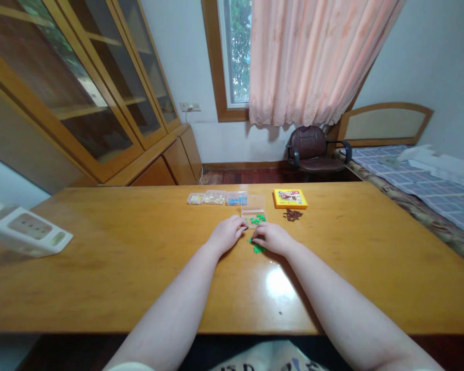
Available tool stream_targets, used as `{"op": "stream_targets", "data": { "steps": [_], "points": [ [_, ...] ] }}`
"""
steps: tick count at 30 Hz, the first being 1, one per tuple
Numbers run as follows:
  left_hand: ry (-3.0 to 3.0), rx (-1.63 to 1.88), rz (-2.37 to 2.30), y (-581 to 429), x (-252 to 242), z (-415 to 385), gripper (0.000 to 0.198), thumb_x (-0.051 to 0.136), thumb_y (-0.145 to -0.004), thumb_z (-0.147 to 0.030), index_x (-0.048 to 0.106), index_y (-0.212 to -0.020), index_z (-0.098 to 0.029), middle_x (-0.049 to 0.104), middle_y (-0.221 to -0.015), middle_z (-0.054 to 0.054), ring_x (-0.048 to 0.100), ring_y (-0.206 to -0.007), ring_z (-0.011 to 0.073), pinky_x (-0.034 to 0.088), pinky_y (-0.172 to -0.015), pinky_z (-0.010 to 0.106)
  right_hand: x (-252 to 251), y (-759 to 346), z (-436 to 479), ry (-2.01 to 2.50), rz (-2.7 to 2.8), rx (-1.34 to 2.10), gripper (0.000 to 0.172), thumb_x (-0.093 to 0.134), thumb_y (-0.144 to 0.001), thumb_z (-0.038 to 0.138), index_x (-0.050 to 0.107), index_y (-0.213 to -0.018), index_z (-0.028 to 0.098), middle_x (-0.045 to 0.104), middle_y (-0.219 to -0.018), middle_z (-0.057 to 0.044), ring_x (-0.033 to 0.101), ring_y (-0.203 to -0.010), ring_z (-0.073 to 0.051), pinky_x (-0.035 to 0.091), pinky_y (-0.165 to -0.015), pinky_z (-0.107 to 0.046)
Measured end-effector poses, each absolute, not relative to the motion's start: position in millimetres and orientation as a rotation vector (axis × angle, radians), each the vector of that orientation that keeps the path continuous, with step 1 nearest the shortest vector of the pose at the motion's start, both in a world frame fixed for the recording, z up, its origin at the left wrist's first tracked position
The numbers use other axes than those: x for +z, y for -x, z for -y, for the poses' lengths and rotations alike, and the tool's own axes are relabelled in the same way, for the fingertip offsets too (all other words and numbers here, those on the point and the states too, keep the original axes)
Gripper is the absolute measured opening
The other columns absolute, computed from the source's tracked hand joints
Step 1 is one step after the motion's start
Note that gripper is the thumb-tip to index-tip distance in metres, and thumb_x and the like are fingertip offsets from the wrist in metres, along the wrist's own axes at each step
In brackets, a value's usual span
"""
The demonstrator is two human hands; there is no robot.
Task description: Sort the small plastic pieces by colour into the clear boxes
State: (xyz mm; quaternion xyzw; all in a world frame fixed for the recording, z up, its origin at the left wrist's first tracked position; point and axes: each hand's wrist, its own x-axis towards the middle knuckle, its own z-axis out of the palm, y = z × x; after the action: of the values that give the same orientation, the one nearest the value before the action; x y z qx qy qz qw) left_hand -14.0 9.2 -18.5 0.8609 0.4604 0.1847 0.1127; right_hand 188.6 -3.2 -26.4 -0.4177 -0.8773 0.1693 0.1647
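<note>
My left hand (229, 233) rests on the table with its fingers curled at the left near corner of a clear plastic box (248, 225), gripping its edge. Small green pieces (258, 220) lie inside that box, whose clear lid (254, 201) stands open at the back. My right hand (274, 238) is just in front of the box, fingertips pinched together over a loose pile of small green pieces (259, 249) on the table. It appears to hold one green piece, mostly hidden by the fingers. The exact kind of these pieces is too small to tell.
Behind stand clear boxes with blue pieces (237, 200), whitish pieces (215, 198) and yellowish pieces (195, 199). A yellow box (290, 198) lies at the back right, a brown pile (293, 215) before it. A white device (31, 229) stands at the table's left.
</note>
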Motion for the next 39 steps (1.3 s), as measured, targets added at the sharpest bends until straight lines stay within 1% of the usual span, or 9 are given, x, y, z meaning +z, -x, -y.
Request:
{"op": "stream_targets", "data": {
  "steps": [2,5,10,14,20,23,30,35,39],
  "points": [
    [-2.517,0.607,-1.411,14,-18,-10,0.021,0.047,-0.089,-0.026,0.061,-0.103,-0.021,0.061,-0.101,0.005,0.058,-0.093,0.0174,0.046,-0.083,0.029,-26,-188,3,1.194,2.503,0.474,0.012,0.06,-0.083,0.025,0.07,-0.084,0.02,0.065,-0.086,-0.004,0.058,-0.085,-0.015,0.042,-0.076,-0.024],
    [-2.546,0.549,-1.399,15,-18,-9,0.025,0.051,-0.087,-0.026,0.059,-0.11,-0.023,0.06,-0.108,0.005,0.058,-0.096,0.0175,0.045,-0.085,0.028,-24,-188,4,1.208,2.5,0.483,0.011,0.059,-0.082,0.022,0.07,-0.082,0.019,0.065,-0.084,-0.004,0.058,-0.083,-0.015,0.042,-0.075,-0.024],
    [-2.582,0.351,-1.217,16,-20,-5,0.015,0.057,-0.083,-0.032,0.064,-0.094,-0.024,0.062,-0.097,0.002,0.059,-0.087,0.0162,0.046,-0.079,0.026,-22,-192,4,1.266,2.392,0.471,0.009,0.06,-0.081,0.022,0.068,-0.08,0.018,0.062,-0.083,-0.003,0.056,-0.075,-0.013,0.041,-0.07,-0.023],
    [-2.555,0.273,-1.182,13,-23,-4,0.011,0.059,-0.081,-0.031,0.064,-0.088,-0.024,0.063,-0.09,0.001,0.06,-0.083,0.0158,0.046,-0.076,0.025,-24,-193,2,1.321,2.251,0.441,0.011,0.058,-0.082,0.025,0.067,-0.078,0.018,0.06,-0.081,-0.003,0.055,-0.073,-0.013,0.041,-0.068,-0.023],
    [-2.531,0.277,-1.218,12,-23,-4,0.009,0.055,-0.083,-0.027,0.062,-0.085,-0.023,0.064,-0.087,0.001,0.06,-0.079,0.0161,0.045,-0.072,0.025,-24,-194,-1,1.476,2.078,0.31,0.02,0.05,-0.088,0.028,0.067,-0.094,0.019,0.063,-0.094,-0.006,0.058,-0.087,-0.015,0.042,-0.078,-0.025],
    [-2.525,0.253,-1.221,13,-22,-4,0.01,0.054,-0.084,-0.028,0.062,-0.084,-0.022,0.064,-0.086,0.002,0.06,-0.078,0.0169,0.045,-0.07,0.025,-20,-196,3,1.444,2.259,0.37,0.018,0.053,-0.086,0.03,0.068,-0.089,0.02,0.064,-0.091,-0.004,0.059,-0.083,-0.015,0.043,-0.075,-0.024],
    [-2.533,0.412,-1.294,9,-24,-7,0.016,0.047,-0.088,-0.027,0.061,-0.091,-0.02,0.061,-0.092,0.004,0.059,-0.082,0.0166,0.047,-0.075,0.027,-15,-196,8,1.413,2.507,0.381,0.016,0.058,-0.082,0.032,0.072,-0.086,0.024,0.067,-0.093,-0.003,0.061,-0.086,-0.016,0.043,-0.074,-0.023],
    [-2.536,0.574,-1.36,10,-23,-10,0.028,0.048,-0.087,-0.02,0.058,-0.113,-0.024,0.058,-0.111,0.005,0.056,-0.098,0.017,0.045,-0.087,0.03,-11,-190,9,1.476,2.605,0.272,0.019,0.053,-0.083,0.023,0.072,-0.08,0.023,0.069,-0.093,-0.005,0.062,-0.083,-0.018,0.043,-0.071,-0.025],
    [-2.602,0.429,-1.217,13,-23,-7,0.023,0.054,-0.085,-0.024,0.064,-0.105,-0.029,0.059,-0.106,0.002,0.057,-0.092,0.0161,0.045,-0.082,0.027,-9,-187,11,1.5,2.593,0.264,0.02,0.052,-0.084,0.023,0.071,-0.084,0.022,0.068,-0.093,-0.006,0.063,-0.082,-0.018,0.043,-0.071,-0.025]
  ]
}}
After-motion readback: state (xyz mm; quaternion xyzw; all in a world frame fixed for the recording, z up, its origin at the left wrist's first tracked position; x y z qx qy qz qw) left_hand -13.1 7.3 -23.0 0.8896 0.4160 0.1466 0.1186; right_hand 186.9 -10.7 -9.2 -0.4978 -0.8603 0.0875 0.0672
